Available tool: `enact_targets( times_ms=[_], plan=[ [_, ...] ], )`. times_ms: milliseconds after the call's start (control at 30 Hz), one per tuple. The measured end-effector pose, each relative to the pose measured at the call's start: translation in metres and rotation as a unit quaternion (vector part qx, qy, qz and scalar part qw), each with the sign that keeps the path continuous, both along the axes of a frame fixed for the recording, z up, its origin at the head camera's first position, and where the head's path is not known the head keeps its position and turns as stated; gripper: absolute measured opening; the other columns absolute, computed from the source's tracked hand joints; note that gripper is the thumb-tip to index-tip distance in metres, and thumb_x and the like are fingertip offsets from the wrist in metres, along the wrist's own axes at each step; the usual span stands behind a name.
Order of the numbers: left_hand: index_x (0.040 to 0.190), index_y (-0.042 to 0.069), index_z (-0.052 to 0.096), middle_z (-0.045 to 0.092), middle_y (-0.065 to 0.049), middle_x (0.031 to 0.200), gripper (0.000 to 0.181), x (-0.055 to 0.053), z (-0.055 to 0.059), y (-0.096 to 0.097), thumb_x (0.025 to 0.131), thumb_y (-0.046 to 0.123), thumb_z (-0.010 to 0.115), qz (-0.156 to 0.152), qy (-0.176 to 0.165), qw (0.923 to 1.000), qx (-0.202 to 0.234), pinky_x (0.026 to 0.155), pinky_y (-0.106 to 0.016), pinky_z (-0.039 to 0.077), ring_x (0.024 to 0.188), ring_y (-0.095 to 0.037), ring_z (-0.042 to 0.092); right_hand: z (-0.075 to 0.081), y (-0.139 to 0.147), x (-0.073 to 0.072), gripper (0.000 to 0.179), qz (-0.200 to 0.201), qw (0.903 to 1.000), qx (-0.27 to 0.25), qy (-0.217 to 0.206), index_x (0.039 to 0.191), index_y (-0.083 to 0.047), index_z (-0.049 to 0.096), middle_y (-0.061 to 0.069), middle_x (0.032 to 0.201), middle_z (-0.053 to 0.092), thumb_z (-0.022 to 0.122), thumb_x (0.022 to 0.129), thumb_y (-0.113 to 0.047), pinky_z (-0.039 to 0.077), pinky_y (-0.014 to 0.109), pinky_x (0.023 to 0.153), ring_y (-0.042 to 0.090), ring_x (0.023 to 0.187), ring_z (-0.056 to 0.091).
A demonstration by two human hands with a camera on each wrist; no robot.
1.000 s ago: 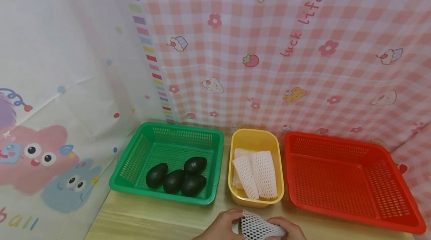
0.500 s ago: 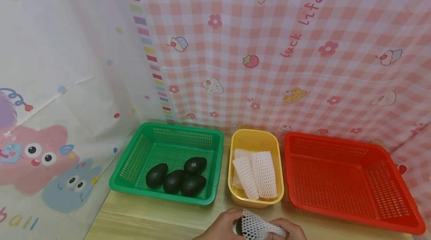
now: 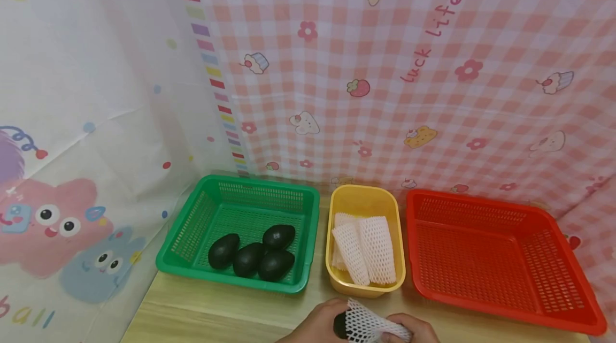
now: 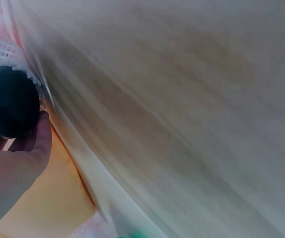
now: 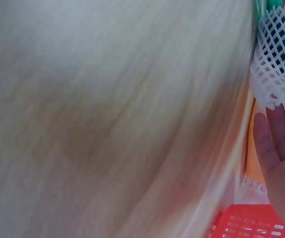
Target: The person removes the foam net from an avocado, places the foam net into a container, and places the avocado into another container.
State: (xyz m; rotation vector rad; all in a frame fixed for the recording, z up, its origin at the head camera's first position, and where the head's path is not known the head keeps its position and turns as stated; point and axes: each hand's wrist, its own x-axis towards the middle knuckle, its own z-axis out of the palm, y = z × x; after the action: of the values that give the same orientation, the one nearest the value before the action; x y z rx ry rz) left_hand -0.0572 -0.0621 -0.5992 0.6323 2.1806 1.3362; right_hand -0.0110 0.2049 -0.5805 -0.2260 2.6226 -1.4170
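At the bottom of the head view, my left hand (image 3: 317,324) grips a dark avocado (image 3: 339,325) whose bare end pokes out of a white foam net sleeve (image 3: 363,324). Fingers and thumb curl round that end, as the left wrist view also shows on the avocado (image 4: 11,101). My right hand (image 3: 416,328) pinches the narrow, gathered end of the sleeve. Through the mesh of the foam net (image 5: 281,47) in the right wrist view, the dark fruit shows. The lower parts of both hands are cut off by the head view's edge.
A green basket (image 3: 192,273) with several avocados (image 3: 248,259) stands at the left. In the middle, a yellow bin (image 3: 363,196) holds several foam net sleeves (image 3: 377,249). A red basket (image 3: 481,257) stands at the right, on the wooden table (image 3: 202,311).
More of the avocado's dark end shows beside my left hand. The sleeve's free end is drawn narrower and slightly to the right in my right hand. Baskets and bin stay put.
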Motion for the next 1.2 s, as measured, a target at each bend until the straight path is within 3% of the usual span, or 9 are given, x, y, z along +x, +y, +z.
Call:
enact_targets(
  times_ms=[100, 267, 533, 733, 833, 967, 1033, 1100, 1200],
  plan=[
    [0.133, 0.014, 0.069, 0.064, 0.011, 0.125, 0.056, 0.0, 0.002, -0.004, 0.083, 0.028, 0.09, -0.004, -0.005, 1.0, -0.001, 0.099, -0.028, 0.049, 0.113, -0.002, 0.057, 0.001, 0.004, 0.0, 0.022, 0.004, 0.9999, 0.014, -0.004, 0.099, -0.011, 0.078, -0.009, 0.09, 0.073, 0.089, 0.084, -0.023, 0.05, 0.023, 0.069, -0.002, 0.078, 0.059],
    [0.138, 0.009, 0.066, 0.064, 0.005, 0.132, 0.063, 0.002, 0.007, -0.014, 0.085, 0.033, 0.089, -0.018, 0.045, 0.9986, -0.023, 0.102, -0.031, 0.049, 0.12, -0.007, 0.056, 0.003, 0.011, 0.001, 0.025, 0.005, 0.9995, 0.021, -0.023, 0.103, -0.011, 0.078, -0.008, 0.092, 0.073, 0.088, 0.085, -0.027, 0.05, 0.023, 0.071, -0.001, 0.08, 0.06],
    [0.138, 0.012, 0.066, 0.062, 0.01, 0.131, 0.065, 0.011, 0.023, -0.021, 0.083, 0.038, 0.089, 0.025, -0.004, 0.999, -0.038, 0.105, -0.031, 0.047, 0.122, -0.005, 0.055, 0.008, 0.016, 0.006, 0.027, -0.022, 0.9983, 0.004, -0.053, 0.105, -0.009, 0.078, -0.005, 0.091, 0.073, 0.087, 0.086, -0.026, 0.05, 0.023, 0.07, 0.0, 0.079, 0.061],
    [0.137, 0.011, 0.066, 0.061, 0.01, 0.127, 0.063, 0.014, 0.035, -0.029, 0.085, 0.04, 0.088, 0.014, 0.052, 0.9975, -0.046, 0.102, -0.029, 0.049, 0.118, -0.003, 0.055, 0.014, 0.018, 0.008, 0.031, -0.052, 0.9947, -0.011, -0.088, 0.107, -0.006, 0.077, -0.002, 0.091, 0.073, 0.087, 0.086, -0.025, 0.051, 0.023, 0.071, 0.003, 0.078, 0.062],
    [0.137, 0.009, 0.065, 0.06, 0.01, 0.125, 0.063, 0.015, 0.037, -0.033, 0.086, 0.039, 0.087, 0.008, 0.1, 0.9943, -0.037, 0.099, -0.027, 0.05, 0.115, -0.002, 0.054, 0.017, 0.019, 0.009, 0.032, -0.074, 0.9928, -0.004, -0.094, 0.107, -0.007, 0.078, -0.002, 0.09, 0.073, 0.089, 0.084, -0.025, 0.051, 0.023, 0.071, 0.003, 0.078, 0.062],
    [0.135, 0.01, 0.065, 0.06, 0.007, 0.124, 0.059, 0.018, 0.04, -0.038, 0.086, 0.032, 0.089, 0.013, 0.181, 0.9834, -0.006, 0.095, -0.026, 0.051, 0.113, -0.004, 0.055, 0.019, 0.018, 0.013, 0.027, -0.09, 0.9941, 0.006, -0.059, 0.104, -0.009, 0.079, -0.006, 0.087, 0.072, 0.089, 0.083, -0.023, 0.05, 0.023, 0.069, 0.002, 0.075, 0.061],
    [0.134, 0.012, 0.065, 0.061, 0.006, 0.123, 0.057, 0.02, 0.042, -0.04, 0.085, 0.028, 0.089, 0.02, 0.206, 0.9784, 0.01, 0.093, -0.026, 0.051, 0.112, -0.004, 0.055, 0.02, 0.017, 0.015, 0.023, -0.098, 0.9947, 0.001, -0.033, 0.101, -0.01, 0.079, -0.008, 0.084, 0.071, 0.089, 0.083, -0.019, 0.051, 0.023, 0.067, 0.001, 0.073, 0.061],
    [0.133, 0.015, 0.065, 0.06, 0.006, 0.123, 0.055, 0.021, 0.045, -0.041, 0.084, 0.025, 0.09, 0.03, 0.209, 0.9773, 0.021, 0.093, -0.027, 0.051, 0.111, -0.005, 0.056, 0.021, 0.016, 0.019, 0.02, -0.106, 0.9943, -0.003, -0.002, 0.098, -0.011, 0.079, -0.01, 0.081, 0.07, 0.089, 0.082, -0.015, 0.051, 0.024, 0.064, 0.001, 0.072, 0.061],
    [0.131, 0.022, 0.064, 0.06, 0.009, 0.125, 0.056, 0.022, 0.052, -0.043, 0.082, 0.024, 0.09, 0.049, 0.186, 0.9813, 0.015, 0.094, -0.028, 0.051, 0.112, -0.005, 0.055, 0.022, 0.014, 0.023, 0.02, -0.129, 0.9911, -0.02, 0.025, 0.095, -0.012, 0.079, -0.01, 0.079, 0.07, 0.09, 0.079, -0.01, 0.053, 0.026, 0.061, 0.003, 0.069, 0.062]
  ],
)
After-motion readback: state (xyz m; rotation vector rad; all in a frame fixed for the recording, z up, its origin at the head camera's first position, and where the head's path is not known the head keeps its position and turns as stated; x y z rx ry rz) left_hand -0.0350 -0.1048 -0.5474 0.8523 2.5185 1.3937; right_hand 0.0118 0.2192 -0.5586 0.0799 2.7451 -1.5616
